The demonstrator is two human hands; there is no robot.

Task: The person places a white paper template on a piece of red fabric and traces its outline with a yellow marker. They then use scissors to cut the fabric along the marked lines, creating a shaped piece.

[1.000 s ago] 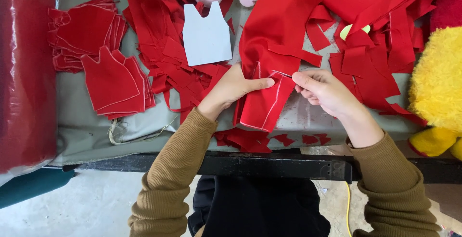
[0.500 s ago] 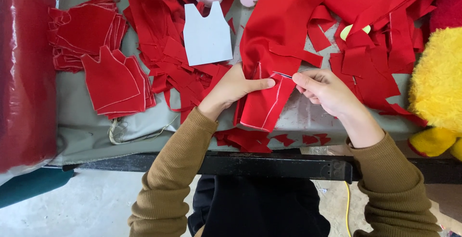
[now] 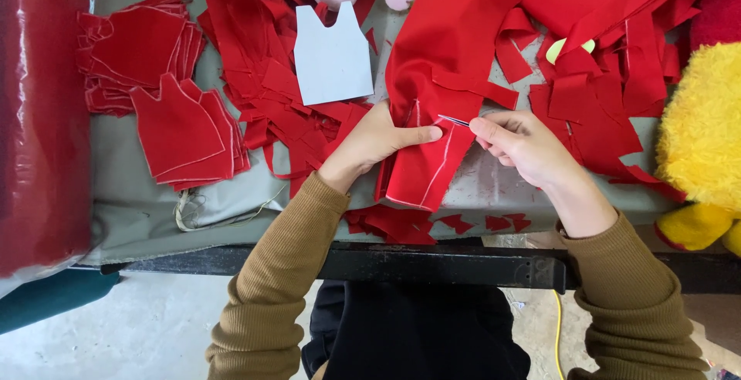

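Pressing flat with fingers together and thumb stretched out, the left hand (image 3: 376, 142) pins the chalk-lined red felt piece (image 3: 427, 165) to the grey table cover (image 3: 139, 210), at six o'clock from the pale grey vest-shaped template (image 3: 333, 57). The slim metal scissors (image 3: 454, 121) are pinched closed-fisted by the right hand (image 3: 525, 145) at three o'clock of the felt. The cut could be judged likely to wander off the chalk line, or the thumb to be nicked, if the felt is let slide.
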